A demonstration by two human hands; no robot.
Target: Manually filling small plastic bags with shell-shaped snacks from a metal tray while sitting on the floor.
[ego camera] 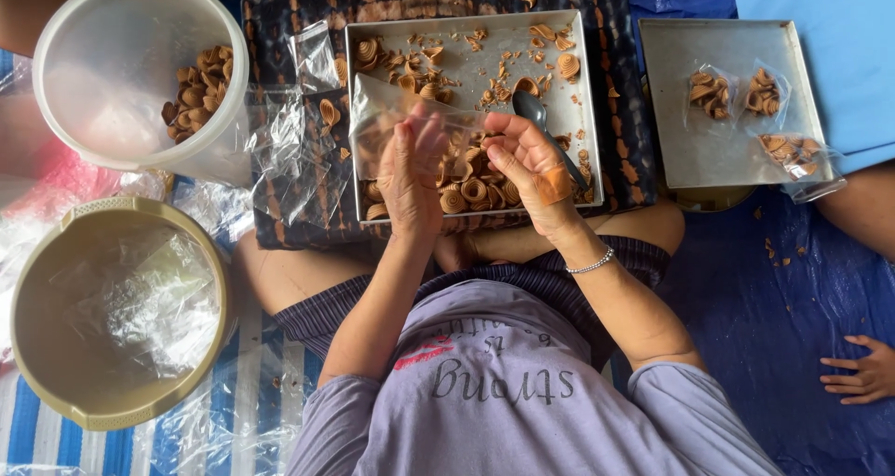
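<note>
My left hand [410,173] and my right hand [533,164] hold a clear plastic bag [378,122] between them, pinching its edge over a square metal tray [466,42]. The bag lies stretched toward the tray's left side. Brown spiral shell-shaped snacks [466,194] are heaped in the tray's near part, right under my fingers, with crumbs scattered further back. A metal spoon [531,110] rests in the tray just behind my right hand; its handle runs past my wrist. A silver bracelet is on my right wrist.
A clear round tub [93,84] at the far left holds several snacks. A beige basin [56,280] holds plastic bags. Loose clear bags [289,150] lie beside the tray. A second metal tray [690,150] carries three filled bags [710,94]. Another person's hand [862,369] rests lower right.
</note>
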